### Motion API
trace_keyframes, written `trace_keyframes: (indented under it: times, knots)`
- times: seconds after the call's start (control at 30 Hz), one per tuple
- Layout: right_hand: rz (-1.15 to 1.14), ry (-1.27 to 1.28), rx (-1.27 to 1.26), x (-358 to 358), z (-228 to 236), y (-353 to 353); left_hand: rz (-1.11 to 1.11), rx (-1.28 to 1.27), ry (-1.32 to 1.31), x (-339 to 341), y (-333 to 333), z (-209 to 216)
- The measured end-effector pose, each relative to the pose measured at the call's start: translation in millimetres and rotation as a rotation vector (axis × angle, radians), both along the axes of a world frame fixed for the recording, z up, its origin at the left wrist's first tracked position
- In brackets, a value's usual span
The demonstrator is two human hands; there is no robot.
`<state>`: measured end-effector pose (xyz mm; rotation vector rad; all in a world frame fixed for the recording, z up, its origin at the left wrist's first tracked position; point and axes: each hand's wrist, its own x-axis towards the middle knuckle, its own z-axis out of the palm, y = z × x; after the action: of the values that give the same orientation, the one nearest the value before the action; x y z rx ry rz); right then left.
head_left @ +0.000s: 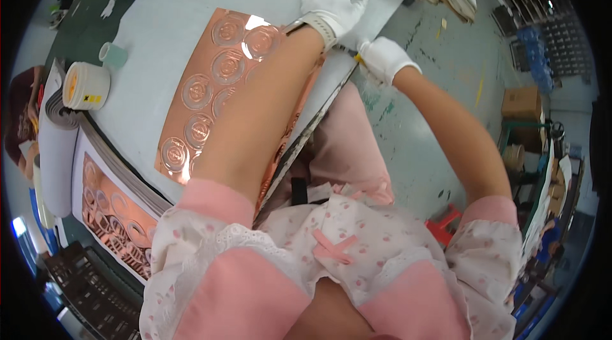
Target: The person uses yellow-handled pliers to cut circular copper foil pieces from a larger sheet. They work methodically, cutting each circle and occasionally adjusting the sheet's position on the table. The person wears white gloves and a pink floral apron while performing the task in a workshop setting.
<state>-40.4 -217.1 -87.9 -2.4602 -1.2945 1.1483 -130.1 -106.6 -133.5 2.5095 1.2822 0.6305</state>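
A pale grey counter carries a copper sheet stamped with circles; a tape roll sits at its left.

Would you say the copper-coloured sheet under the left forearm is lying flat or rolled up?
Flat: the copper-coloured sheet lies spread on the grey table, its embossed circles facing up.

The scene is lit brightly and evenly from above, and only soft shadows are cast under the forearms. Glare is seen on the copper-coloured sheet at upper centre, where a white patch is reflected near its top edge. The white gloves are nearly washed out. Straight edges are bent toward the rim, the corners are blacked out, and slight softness is seen throughout.
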Motion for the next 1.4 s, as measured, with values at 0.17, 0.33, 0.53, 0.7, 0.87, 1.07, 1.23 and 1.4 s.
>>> trace_keyframes:
  times: [0.17,0.33,0.53,0.7,0.87,1.07,1.23,1.4]
  knots:
    - [-0.148,0.317,-0.189,6,18,-7,-0.101,-0.505,0.068,-54,8,53]
    - [-0.061,0.418,-0.139,9,18,-54,-0.058,0.296,0.185,-102,-30,-1]
    - [-0.077,0.51,-0.205,11,-16,-94,-0.018,0.414,0.08,-93,-53,-13]
    - [-0.07,0.759,-0.109,15,-45,-100,-0.064,0.379,0.127,-90,-59,12]
    - [-0.065,0.846,-0.054,16,-51,-102,-0.106,0.343,0.022,-95,-53,9]
    - [-0.16,0.889,-0.099,16,-47,-100,-0.073,0.313,0.107,-93,-57,13]
    - [-0.17,0.866,-0.126,15,-47,-101,-0.076,0.31,0.147,-91,-56,11]
    - [-0.176,0.85,-0.111,13,-44,-101,-0.067,0.317,0.145,-90,-57,9]
